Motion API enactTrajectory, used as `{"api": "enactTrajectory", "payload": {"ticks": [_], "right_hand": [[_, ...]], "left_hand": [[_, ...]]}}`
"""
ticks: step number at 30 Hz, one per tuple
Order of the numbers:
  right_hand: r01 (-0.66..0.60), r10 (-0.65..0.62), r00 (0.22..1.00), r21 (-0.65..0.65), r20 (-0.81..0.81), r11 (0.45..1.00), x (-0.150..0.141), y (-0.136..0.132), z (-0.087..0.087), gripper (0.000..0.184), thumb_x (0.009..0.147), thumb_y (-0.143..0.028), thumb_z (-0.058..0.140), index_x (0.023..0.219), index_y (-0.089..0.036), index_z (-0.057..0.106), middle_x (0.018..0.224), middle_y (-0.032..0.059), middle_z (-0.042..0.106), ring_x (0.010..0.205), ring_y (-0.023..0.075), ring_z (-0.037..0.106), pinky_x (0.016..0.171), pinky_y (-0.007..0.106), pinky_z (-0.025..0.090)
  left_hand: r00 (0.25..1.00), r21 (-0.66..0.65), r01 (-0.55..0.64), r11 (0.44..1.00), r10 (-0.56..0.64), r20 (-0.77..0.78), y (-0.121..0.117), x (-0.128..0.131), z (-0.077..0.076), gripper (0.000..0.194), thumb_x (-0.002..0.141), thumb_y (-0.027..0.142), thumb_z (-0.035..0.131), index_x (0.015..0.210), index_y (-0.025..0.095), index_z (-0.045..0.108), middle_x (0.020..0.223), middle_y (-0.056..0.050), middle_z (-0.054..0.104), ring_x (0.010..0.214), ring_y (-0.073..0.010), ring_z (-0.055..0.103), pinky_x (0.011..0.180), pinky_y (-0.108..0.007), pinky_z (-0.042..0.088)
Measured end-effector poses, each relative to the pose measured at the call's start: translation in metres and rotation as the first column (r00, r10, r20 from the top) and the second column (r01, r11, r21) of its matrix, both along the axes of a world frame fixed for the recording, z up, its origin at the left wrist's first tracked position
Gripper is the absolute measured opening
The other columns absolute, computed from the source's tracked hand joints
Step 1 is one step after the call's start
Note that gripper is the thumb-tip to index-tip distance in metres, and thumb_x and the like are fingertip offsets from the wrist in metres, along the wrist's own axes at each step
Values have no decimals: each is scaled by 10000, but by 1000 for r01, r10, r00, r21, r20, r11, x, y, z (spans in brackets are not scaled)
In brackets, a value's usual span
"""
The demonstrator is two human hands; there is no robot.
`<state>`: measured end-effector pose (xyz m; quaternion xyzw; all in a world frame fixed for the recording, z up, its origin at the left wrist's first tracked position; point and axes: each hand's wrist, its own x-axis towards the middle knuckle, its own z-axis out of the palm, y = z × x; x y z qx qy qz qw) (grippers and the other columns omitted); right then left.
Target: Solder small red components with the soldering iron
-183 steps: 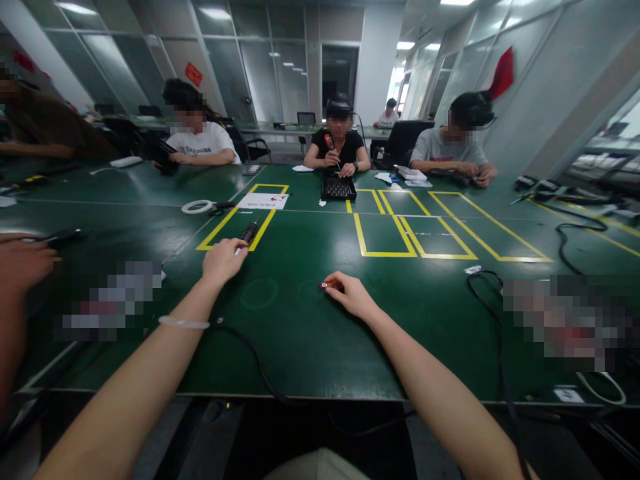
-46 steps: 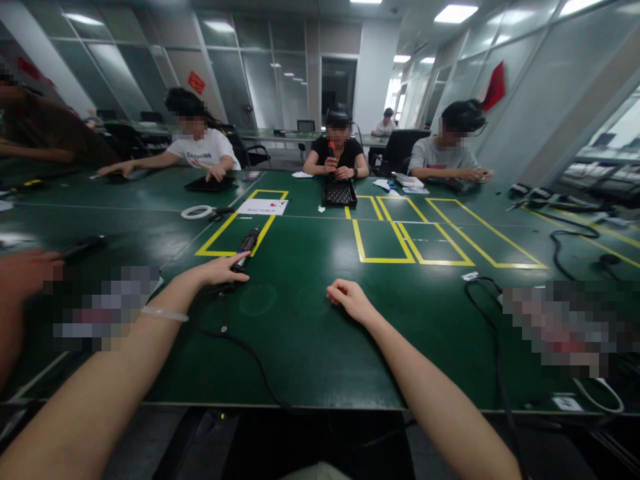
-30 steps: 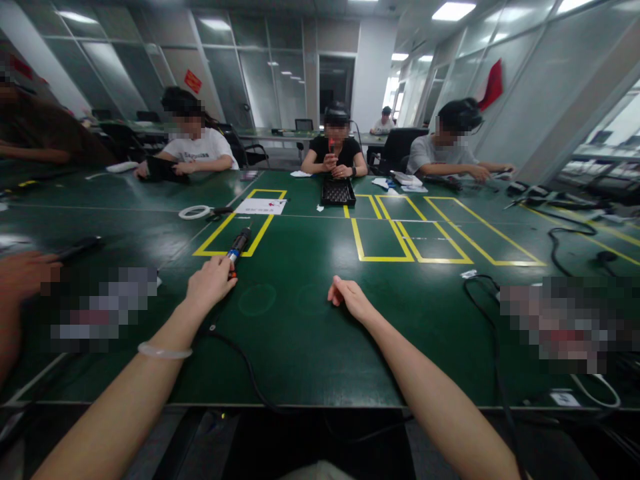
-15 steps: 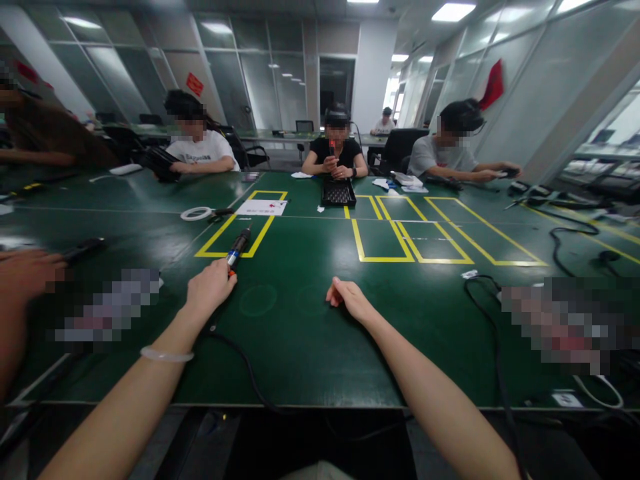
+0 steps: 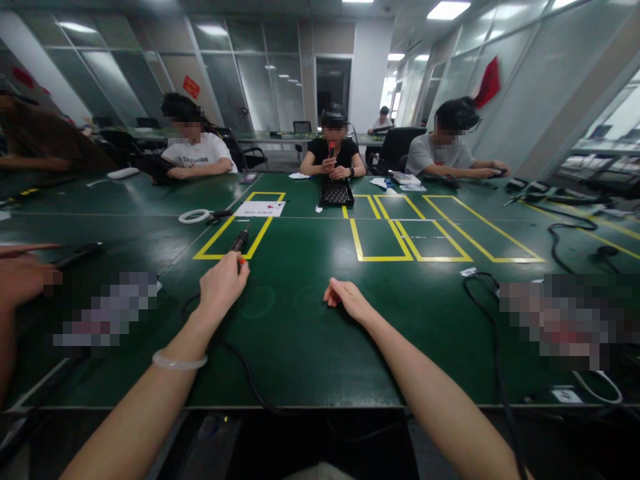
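Observation:
My left hand is wrapped round the grip of a dark electric screwdriver. Its bit points away from me over the yellow-taped rectangle on the left, and an orange part shows by my thumb. A black cord runs from under my left wrist towards the table's front edge. Resting on the green table right of centre, my right hand has its fingers curled in and its thumb against them. Nothing shows in it. A printed white sheet lies beyond the screwdriver's tip.
Yellow tape rectangles mark the table ahead. A coiled white cable lies left of the sheet. Black cables cross the right side. Another person's hand is at far left. Across the table, a person holds a red-tipped tool above a black tray.
My left hand has shifted slightly right and turned, covering more of the screwdriver's body. My right hand stays in place. The other person's hand at far left has moved a little.

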<state>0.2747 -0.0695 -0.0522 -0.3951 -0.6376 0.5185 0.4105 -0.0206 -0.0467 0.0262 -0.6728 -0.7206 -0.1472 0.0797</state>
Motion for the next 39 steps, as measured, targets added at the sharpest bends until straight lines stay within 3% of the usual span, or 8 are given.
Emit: {"api": "enactTrajectory", "payload": {"ticks": [3, 7, 9, 14, 20, 29, 35, 39], "right_hand": [[-3, 2, 999, 32, 32, 999, 0, 0, -1, 582, 902, -592, 343, 689, -133, 631, 577, 23, 562, 535, 105, 508, 555, 226, 404], [-6, -3, 997, 108, 82, 994, -1, 0, -1, 305, 890, -405, 469, 794, -147, 599, 609, -5, 562, 548, 100, 514, 561, 222, 407], [12, -20, 997, 114, 69, 993, -2, -1, -1, 173, 843, -305, 534, 933, -161, 566, 638, -24, 567, 550, 97, 517, 558, 218, 405], [-47, 42, 998, 115, 47, 992, -4, -1, 0, 255, 794, -252, 585, 1028, -166, 530, 694, -28, 571, 571, 87, 498, 559, 209, 386], [-65, 60, 996, 95, 59, 993, -4, -4, 4, 217, 796, -309, 614, 937, -157, 548, 696, -19, 580, 576, 90, 501, 564, 215, 388], [-4, 0, 999, 99, 38, 995, -3, 3, -1, 342, 875, -484, 489, 850, -152, 566, 650, 1, 598, 559, 103, 523, 578, 232, 429], [-6, 2, 999, 99, 42, 995, -2, 3, 0, 384, 893, -500, 445, 780, -153, 566, 630, 11, 601, 558, 105, 522, 573, 231, 427], [23, -21, 999, 66, -25, 998, -2, 2, 0, 317, 835, -464, 558, 930, -163, 540, 654, -13, 595, 557, 102, 533, 561, 228, 433]], "left_hand": [[954, -38, 223, 974, -210, 216, -6, 39, 6, 323, 902, 417, 384, 1054, 196, 562, 914, -73, 673, 820, -234, 631, 703, -312, 439], [729, -38, 558, 829, -468, 500, -12, 88, -5, 285, 895, 403, 417, 1001, 204, 591, 797, -23, 663, 744, -170, 621, 660, -260, 429], [622, -28, 646, 763, -505, 598, -16, 105, -17, 307, 895, 383, 418, 1064, 189, 586, 738, -9, 631, 688, -152, 600, 637, -251, 423], [450, -23, 752, 659, -487, 748, -23, 119, -41, 495, 909, 353, 406, 1366, 164, 378, 644, 38, 543, 595, -121, 539, 613, -239, 415], [443, -55, 761, 646, -456, 772, -26, 114, -42, 549, 933, 374, 364, 1429, 153, 283, 604, 53, 517, 534, -110, 495, 586, -233, 405], [511, 94, 719, 688, -616, 600, -28, 110, -35, 310, 895, 360, 460, 1143, 211, 573, 898, -29, 577, 751, -140, 554, 677, -251, 437], [508, 117, 730, 673, -649, 566, -25, 111, -38, 215, 869, 322, 515, 1027, 204, 602, 905, -35, 574, 766, -144, 556, 688, -256, 446], [530, 106, 711, 695, -628, 569, -23, 110, -41, 213, 879, 350, 501, 990, 197, 601, 871, -32, 593, 767, -153, 563, 690, -267, 443]]}}
